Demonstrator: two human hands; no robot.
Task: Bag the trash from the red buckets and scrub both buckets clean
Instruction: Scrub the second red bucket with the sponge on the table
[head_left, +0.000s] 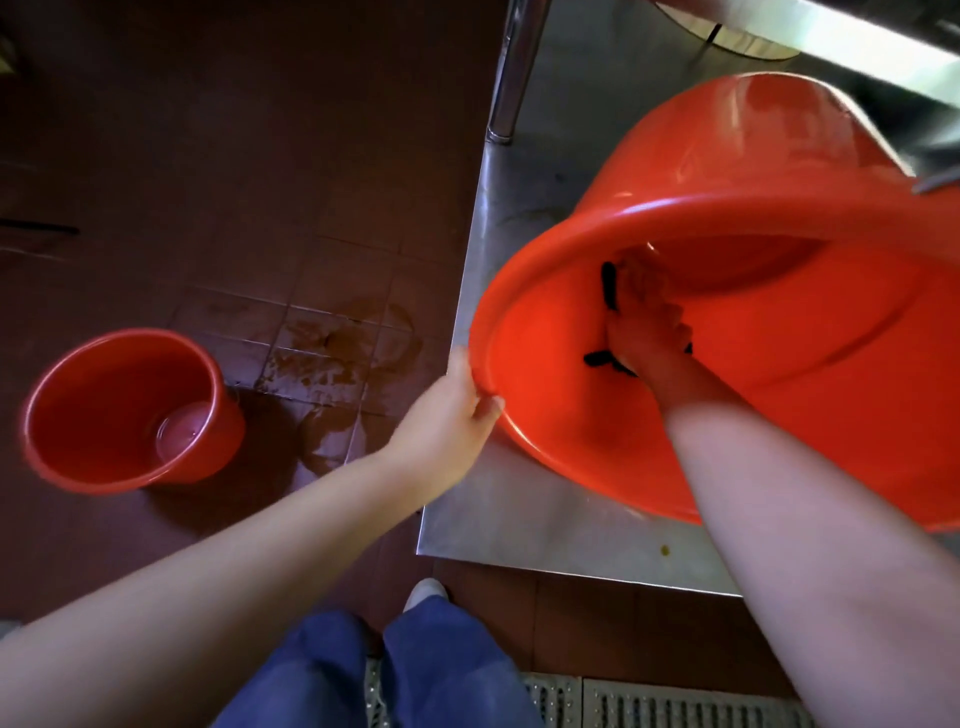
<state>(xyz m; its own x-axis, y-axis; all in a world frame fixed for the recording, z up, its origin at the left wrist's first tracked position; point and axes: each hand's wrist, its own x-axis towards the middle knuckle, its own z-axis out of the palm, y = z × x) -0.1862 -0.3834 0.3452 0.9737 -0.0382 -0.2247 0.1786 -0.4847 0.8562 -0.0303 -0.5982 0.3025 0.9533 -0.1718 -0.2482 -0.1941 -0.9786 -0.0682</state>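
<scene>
Two red buckets in all. Large bucket (727, 218) tipped on its side on the steel tabletop (519, 509), mouth turned toward the camera, rim reaching about to the tabletop's left edge and lying close to its front edge. Small bucket (124, 410) upright on the floor (260, 182), well apart from the tabletop, with a little water (179, 428) pooled at its bottom.

Two hands, both on the large bucket. Left hand (447, 415) gripping the rim at its left side, fingers curled over the lip, thumb on the outside. Right hand (644, 332) deep inside, fingers closed round one dark item (597, 358) and pressing it against the inner wall; too hidden to name it for sure.

One wet brown patch (337, 348) on the tiles between the small bucket and the tabletop. One round metal leg (514, 73) standing on the tabletop behind the large bucket. One drain grate (691, 704) in the floor below the front edge. Open floor to the left and behind the small bucket; little spare tabletop beside the large bucket, only a strip in front and a stretch behind.
</scene>
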